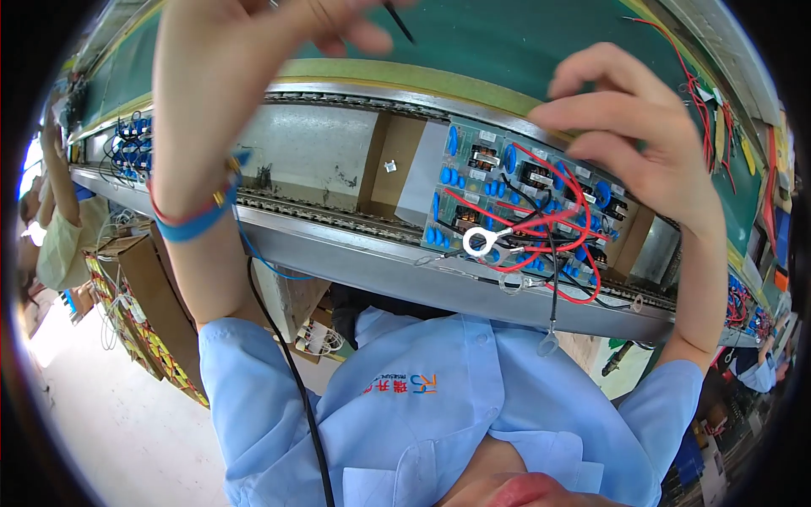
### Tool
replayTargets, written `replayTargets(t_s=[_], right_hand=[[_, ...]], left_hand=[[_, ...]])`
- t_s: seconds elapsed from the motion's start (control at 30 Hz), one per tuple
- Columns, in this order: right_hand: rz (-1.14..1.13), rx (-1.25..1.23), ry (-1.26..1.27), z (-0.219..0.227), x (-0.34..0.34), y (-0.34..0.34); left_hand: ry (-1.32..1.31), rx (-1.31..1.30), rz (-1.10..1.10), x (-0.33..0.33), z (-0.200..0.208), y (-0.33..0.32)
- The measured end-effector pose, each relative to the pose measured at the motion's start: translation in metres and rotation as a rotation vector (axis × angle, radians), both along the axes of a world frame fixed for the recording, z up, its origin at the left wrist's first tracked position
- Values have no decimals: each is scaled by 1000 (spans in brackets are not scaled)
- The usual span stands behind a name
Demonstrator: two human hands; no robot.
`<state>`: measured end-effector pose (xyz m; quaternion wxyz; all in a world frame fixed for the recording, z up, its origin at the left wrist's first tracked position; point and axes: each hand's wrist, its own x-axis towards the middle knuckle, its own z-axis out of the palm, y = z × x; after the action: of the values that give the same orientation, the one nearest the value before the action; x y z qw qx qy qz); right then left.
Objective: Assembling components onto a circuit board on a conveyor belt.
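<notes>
The circuit board panel lies on the metal conveyor track in front of the person, its red leads looped across blue components, with ring terminals spilling past the near edge. Above its far right side hangs the right hand, its grip loosely apart. The left hand, above the green counter, is cut off by the upper edge near a black tip; whether its grip holds that, I cannot tell.

Pale floor lies lower left, light glares at the left edge, a green desk spans the top.
</notes>
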<state>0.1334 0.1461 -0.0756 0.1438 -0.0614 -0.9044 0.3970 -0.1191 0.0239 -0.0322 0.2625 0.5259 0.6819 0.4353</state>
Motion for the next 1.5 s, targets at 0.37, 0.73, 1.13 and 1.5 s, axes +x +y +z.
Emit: replayTargets(t_s=[0.37, 0.73, 1.13, 1.5], right_hand=[[-1042, 595, -620, -7, 160, 73], [-1113, 483, -640, -21, 163, 72], [-1067, 755, -535, -23, 168, 78], [-1072, 534, -328, -17, 140, 61]], left_hand=[[158, -27, -371, 24, -26, -33], [384, 152, -437, 32, -30, -32], [459, 220, -482, 34, -27, -34], [564, 269, -577, 27, -31, -41]])
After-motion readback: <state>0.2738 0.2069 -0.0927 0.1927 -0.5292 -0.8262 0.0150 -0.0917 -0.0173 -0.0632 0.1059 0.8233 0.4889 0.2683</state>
